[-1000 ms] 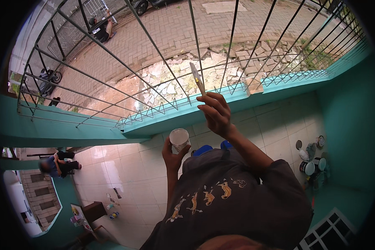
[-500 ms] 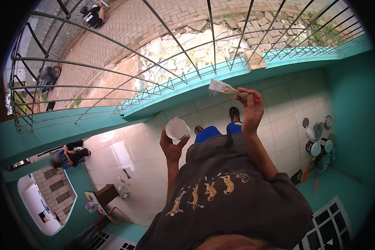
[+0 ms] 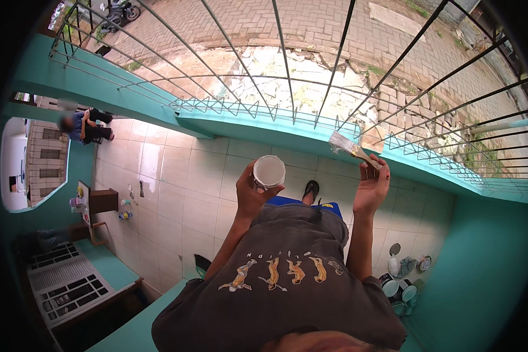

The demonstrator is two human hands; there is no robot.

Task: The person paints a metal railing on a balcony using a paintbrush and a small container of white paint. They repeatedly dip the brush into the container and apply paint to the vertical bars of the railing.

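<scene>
My left hand [image 3: 253,193] is wrapped round a small white cup [image 3: 270,171], held in front of my body with its open top facing up. The inside of the cup looks whitish; I cannot tell how much is in it. My right hand [image 3: 372,186] grips a paintbrush [image 3: 358,151] by its wooden handle, the whitish bristles angled up and left. The bristles are close in view to the turquoise ledge [image 3: 276,125] below the metal bars; whether they touch it I cannot tell. Cup and brush are apart.
Metal bars [image 3: 284,64] rise from the ledge. Paint cans [image 3: 388,286] and rags stand by the turquoise wall [image 3: 469,258] at right. At far left a person [image 3: 83,126] sits near the wall. A small brown table [image 3: 104,205] stands on the tiled floor [image 3: 170,234].
My view has swung to the right along the bars. The cup has moved up and right in the picture, and the brush has moved right and slightly down. Both grips are kept.
</scene>
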